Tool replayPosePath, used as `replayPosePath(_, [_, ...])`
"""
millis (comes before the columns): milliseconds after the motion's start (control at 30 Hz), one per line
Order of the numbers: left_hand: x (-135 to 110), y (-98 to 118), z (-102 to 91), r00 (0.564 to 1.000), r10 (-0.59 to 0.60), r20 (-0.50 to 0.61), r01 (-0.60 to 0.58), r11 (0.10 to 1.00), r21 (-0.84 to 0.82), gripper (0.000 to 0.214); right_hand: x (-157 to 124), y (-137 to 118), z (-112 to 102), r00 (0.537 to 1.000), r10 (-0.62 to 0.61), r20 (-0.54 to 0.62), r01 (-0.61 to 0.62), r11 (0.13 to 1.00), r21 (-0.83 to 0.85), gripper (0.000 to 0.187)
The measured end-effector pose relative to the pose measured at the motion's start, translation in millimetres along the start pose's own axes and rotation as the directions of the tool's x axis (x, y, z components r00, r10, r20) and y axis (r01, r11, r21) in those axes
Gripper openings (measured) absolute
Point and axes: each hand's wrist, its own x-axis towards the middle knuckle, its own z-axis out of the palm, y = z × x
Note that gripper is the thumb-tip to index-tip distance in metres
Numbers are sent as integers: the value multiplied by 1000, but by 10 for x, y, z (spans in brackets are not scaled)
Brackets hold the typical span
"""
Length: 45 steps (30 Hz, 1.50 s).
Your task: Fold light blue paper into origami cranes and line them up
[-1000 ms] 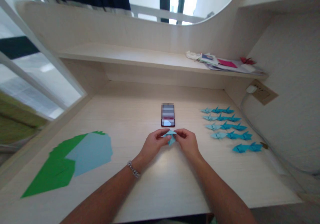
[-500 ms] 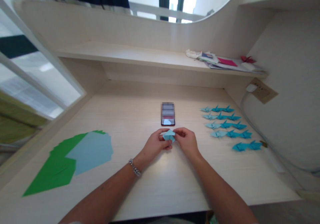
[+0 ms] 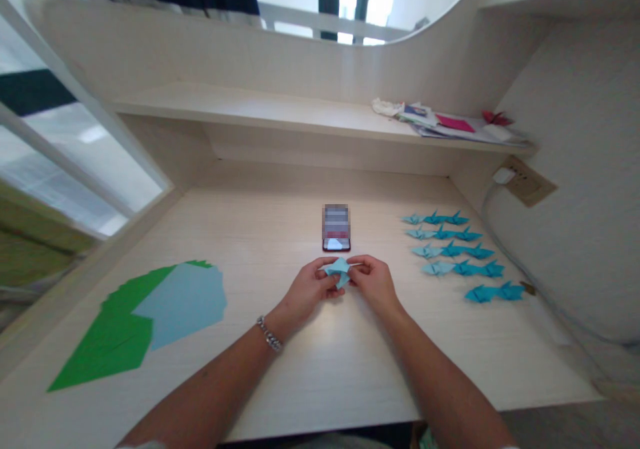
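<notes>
A small piece of light blue origami paper (image 3: pixel 339 269), partly folded, is held between both hands above the desk. My left hand (image 3: pixel 313 285) pinches its left side, with the thumb on the near face. On the right edge, my right hand (image 3: pixel 373 279) grips it between thumb and forefinger. The fingers hide parts of the folds. Just beyond the hands lies a phone (image 3: pixel 337 227) with its screen lit. To the right, several folded paper cranes (image 3: pixel 467 269) in light and darker blue are lined up in rows.
Fanned stacks of green paper (image 3: pixel 107 342) and light blue paper (image 3: pixel 187 302) lie on the desk's left. A shelf (image 3: pixel 260 110) runs across the back, with papers (image 3: pixel 440 123) at its right. A white cable (image 3: pixel 515 252) hangs from the wall socket (image 3: pixel 526 181).
The paper's shape between my fingers has shifted: its folds are opened differently and a lower point now shows. Both hands stay in nearly the same place.
</notes>
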Motion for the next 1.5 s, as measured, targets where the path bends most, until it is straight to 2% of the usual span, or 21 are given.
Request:
replayPosePath(267, [-9, -4, 16, 1000, 26, -3, -25, 999, 48, 52, -19, -28, 4, 1000, -7, -9, 7, 1000, -13, 23])
replayPosePath(733, [-11, -5, 12, 1000, -7, 16, 6, 998, 59, 53, -25, -24, 19, 999, -23, -24, 22, 999, -44, 22])
replayPosePath(1067, [-38, -13, 21, 999, -17, 46, 18, 999, -26, 42, -15, -35, 16, 999, -15, -29, 14, 999, -33, 21])
replayPosePath(1233, [-36, -7, 12, 996, -64, 66, 65, 998, -17, 38, -6, -24, 10, 1000, -11, -29, 11, 1000, 1, 23])
replayPosePath(1500, [-34, -34, -14, 995, -45, 89, 49, 998, -41, 36, -4, -15, 17, 999, 15, -42, -13, 999, 45, 25])
